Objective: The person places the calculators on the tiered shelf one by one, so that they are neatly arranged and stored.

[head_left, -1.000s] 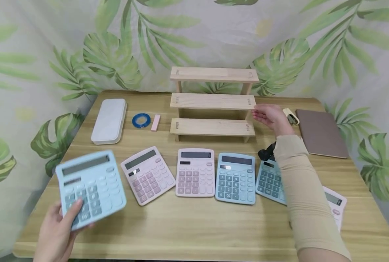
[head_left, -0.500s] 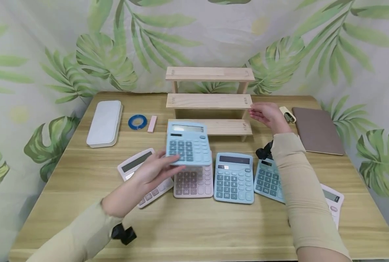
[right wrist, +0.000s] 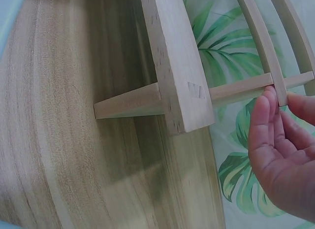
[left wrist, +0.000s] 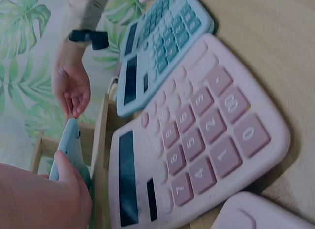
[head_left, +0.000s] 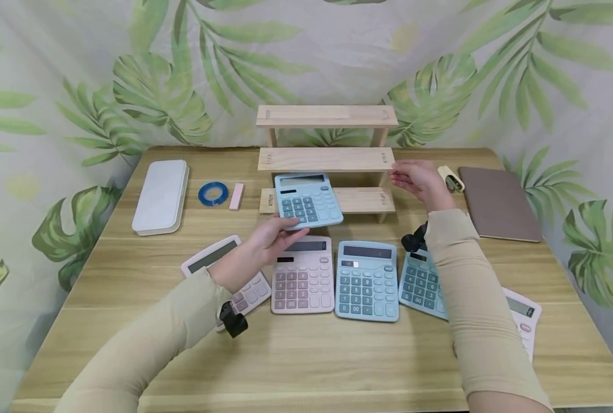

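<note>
Past a pink calculator (head_left: 314, 282) on the table (head_left: 368, 367), the left hand (head_left: 265, 241) grips a light-blue calculator (head_left: 314, 198) by its lower edge, tilted at the lowest tier (head_left: 367, 199) of a wooden stand (head_left: 327, 116), contact unclear, while farther back the right hand (head_left: 421, 180) pinches the middle tier (head_left: 327, 158) at its right end.

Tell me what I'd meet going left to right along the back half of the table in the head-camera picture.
White case → blue ring → pink block → wooden stand → right hand → small cream object → brown notebook.
</note>
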A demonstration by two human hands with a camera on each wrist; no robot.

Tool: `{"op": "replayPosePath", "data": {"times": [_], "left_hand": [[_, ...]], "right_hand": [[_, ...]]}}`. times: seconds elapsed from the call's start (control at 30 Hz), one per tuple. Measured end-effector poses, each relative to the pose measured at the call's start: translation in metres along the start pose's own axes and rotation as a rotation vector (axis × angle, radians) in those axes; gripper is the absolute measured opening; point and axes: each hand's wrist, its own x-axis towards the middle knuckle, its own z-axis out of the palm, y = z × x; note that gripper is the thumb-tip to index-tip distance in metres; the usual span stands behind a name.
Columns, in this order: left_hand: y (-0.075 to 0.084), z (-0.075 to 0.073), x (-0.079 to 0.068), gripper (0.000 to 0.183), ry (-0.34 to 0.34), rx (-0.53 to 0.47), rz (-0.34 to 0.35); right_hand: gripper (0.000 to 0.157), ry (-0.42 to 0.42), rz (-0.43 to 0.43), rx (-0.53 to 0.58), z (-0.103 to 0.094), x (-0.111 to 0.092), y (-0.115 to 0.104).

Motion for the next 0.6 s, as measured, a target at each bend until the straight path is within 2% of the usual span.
{"op": "replayPosePath", "data": {"times": [0.1, 0.27, 0.6], "left_hand": [[0.005, -0.002, 0.01, 0.05, 0.054, -0.038, -0.003], [0.008, -0.007, 0.019, 0.047, 0.11, -0.067, 0.005], [0.007, -0.009, 0.02, 0.044, 0.18, -0.103, 0.018]], "right_hand": [[0.05, 0.004, -0.003, -0.012, -0.001, 0.001, -0.001], [0.049, 0.018, -0.001, -0.026, -0.001, 0.0, 0.001], [0.044, 0.049, -0.023, -0.06, 0.001, 0.003, 0.002]]}}
